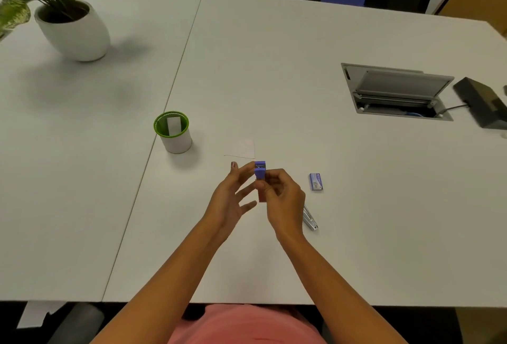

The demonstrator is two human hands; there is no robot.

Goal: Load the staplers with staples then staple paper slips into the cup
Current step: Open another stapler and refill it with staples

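Two hands meet above the table point(274, 69), near its front edge. Our right hand point(282, 198) pinches a purple staple box point(260, 172) with curled fingers and thumb, holding it upright and clear of the table. Our left hand point(233, 193) sits at the left side of the box with its fingers straight and spread. Its thumb reaches the box edge, but we cannot tell whether it presses. A red part point(262, 197) shows just below the box, between the hands; we cannot tell what holds it. A silver stapler rail point(310, 219) lies on the table, partly hidden under the right wrist. A second box point(316, 182) lies flat just right of the right hand. A paper slip point(241, 149) lies flat just beyond the hands. The green-rimmed cup point(178, 143) stands upright to the left, well apart from the hands, with one slip point(172, 125) inside.
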